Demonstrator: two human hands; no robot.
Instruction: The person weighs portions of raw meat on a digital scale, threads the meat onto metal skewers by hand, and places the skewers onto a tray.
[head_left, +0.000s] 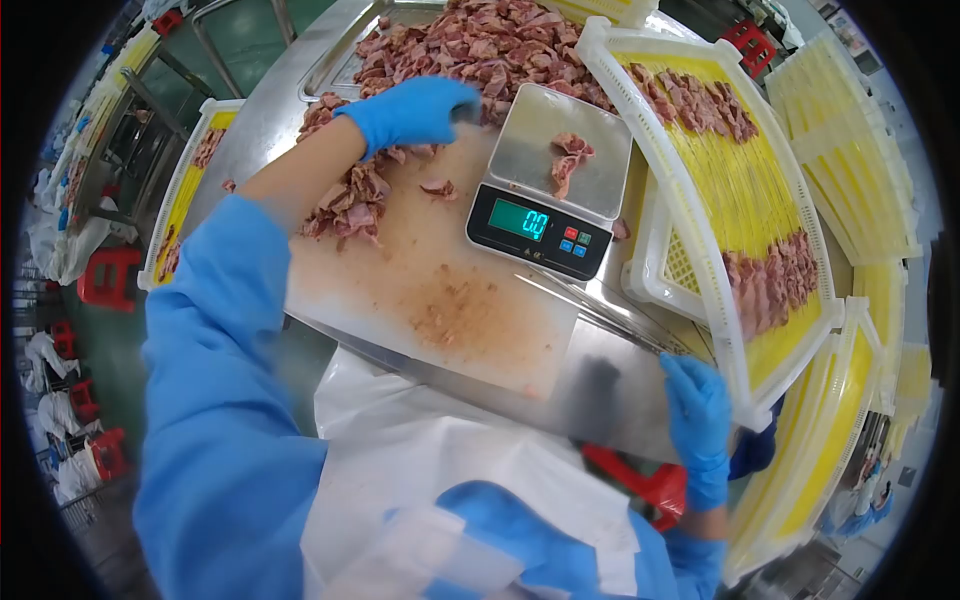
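Observation:
My left hand (415,110), in a blue glove, hovers over the cutting board (400,265) beside the large pile of raw meat pieces (480,45); its fingers are smeared by motion. A piece of meat (571,162) lies on the metal plate of the digital scale (560,220), whose display reads 0.0. My right hand (694,410), also gloved in blue, is at the table's right edge, fingers pressed together near the ends of thin metal skewers (620,322). What it holds, if anything, is too small to make out.
Right of the scale, a white tray (690,215) with a yellow base holds rows of skewered meat. More yellow-and-white trays (840,150) stand beyond it. Another tray (185,205) is at the left. Red stools (108,280) stand on the floor.

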